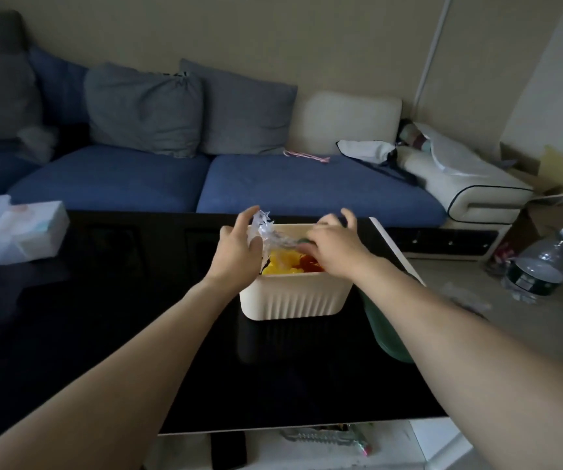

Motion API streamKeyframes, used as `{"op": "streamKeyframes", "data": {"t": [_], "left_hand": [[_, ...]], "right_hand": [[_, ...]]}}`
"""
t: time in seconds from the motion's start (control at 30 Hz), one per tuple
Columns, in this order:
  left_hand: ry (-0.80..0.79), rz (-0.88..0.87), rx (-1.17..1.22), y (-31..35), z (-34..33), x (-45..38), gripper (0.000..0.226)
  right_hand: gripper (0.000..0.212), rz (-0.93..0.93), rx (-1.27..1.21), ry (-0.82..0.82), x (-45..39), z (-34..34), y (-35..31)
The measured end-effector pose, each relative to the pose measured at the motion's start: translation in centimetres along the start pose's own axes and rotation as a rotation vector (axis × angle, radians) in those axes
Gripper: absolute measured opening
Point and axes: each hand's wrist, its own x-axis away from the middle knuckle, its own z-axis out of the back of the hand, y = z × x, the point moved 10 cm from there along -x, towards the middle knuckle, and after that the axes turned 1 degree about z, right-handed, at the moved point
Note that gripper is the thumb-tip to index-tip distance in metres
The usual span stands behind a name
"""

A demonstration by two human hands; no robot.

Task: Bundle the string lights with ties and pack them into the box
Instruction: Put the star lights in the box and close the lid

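A cream ribbed box (pixel 293 298) stands on the black glossy table (pixel 137 334). Inside it I see yellow (pixel 282 262) and red (pixel 307 262) pieces. A clear bundle of star-shaped string lights (pixel 266 232) sticks up over the box's left rim. My left hand (pixel 239 244) touches the bundle from the left, thumb against it and fingers spread. My right hand (pixel 334 245) reaches over the box from the right, fingers spread above the far rim; it hides a small green piece (pixel 304 241) in part.
A dark green lid (pixel 387 330) lies right of the box under my right forearm. Clear plastic containers (pixel 12 232) stand at the table's left. A blue sofa (pixel 205 181) lies behind, with pink-white ties (pixel 305 157) on it. A water bottle (pixel 541 266) stands on the floor right.
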Motion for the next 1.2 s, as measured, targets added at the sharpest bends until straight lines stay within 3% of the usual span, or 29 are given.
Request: {"op": "streamKeyframes", "data": {"t": [0.1,0.2,0.27,0.33,0.4,0.47,0.57,0.63,0.7,0.8,0.9,1.0,1.07,1.2], "left_hand": [[-0.1,-0.098,-0.146,0.6,-2.1,0.3,0.056],[-0.216,-0.107,-0.328,0.2,-3.8,0.3,0.05],[-0.223,-0.079,-0.445,-0.3,-4.0,0.6,0.044],[-0.166,-0.077,-0.526,-0.1,-3.6,1.0,0.043],[-0.094,-0.098,-0.584,0.4,-3.2,1.5,0.045],[-0.058,-0.08,-0.575,0.3,-3.1,2.2,0.054],[-0.03,-0.032,-0.496,-0.6,-3.0,3.7,0.063],[-0.036,-0.001,-0.414,-1.4,-3.2,4.9,0.052],[-0.018,0.0,-0.297,-1.8,-3.2,5.8,0.039],[0.067,-0.006,-0.209,-1.7,-2.7,7.1,0.029],[0.074,0.068,-0.175,-1.7,-2.5,8.0,0.027],[0.058,0.08,-0.165,-1.6,-2.2,8.6,0.023],[0.04,0.09,-0.146,-1.9,-2.0,8.8,0.015],[-0.009,0.105,-0.14,-2.5,-1.9,9.4,0.021]], "right_hand": [[0.041,-0.077,-0.002,-0.166,-0.3,-3.4,1.2],[0.037,-0.078,-0.211,-0.177,0.5,-3.0,0.7],[0.03,-0.07,-0.421,-0.07,1.5,-1.3,0.7],[0.021,-0.111,-0.529,0.146,3.2,1.1,2.2],[0.016,-0.221,-0.544,0.36,5.9,2.6,4.8],[0.015,-0.4,-0.506,0.428,8.8,1.8,7.6],[0.03,-0.691,-0.412,0.205,13.1,-3.3,11.0],[0.048,-0.8,-0.316,-0.025,16.2,-7.2,11.6],[0.057,-0.823,-0.208,-0.101,18.5,-9.2,11.3],[0.038,-0.749,-0.128,0.046,19.6,-9.3,10.7],[0.02,-0.705,-0.112,0.089,19.8,-9.1,10.3],[0.017,-0.738,-0.151,0.188,20.1,-7.9,10.7],[0.018,-0.762,-0.206,0.318,20.1,-6.1,11.0],[0.027,-0.791,-0.383,0.599,19.8,-1.3,11.2]]}}
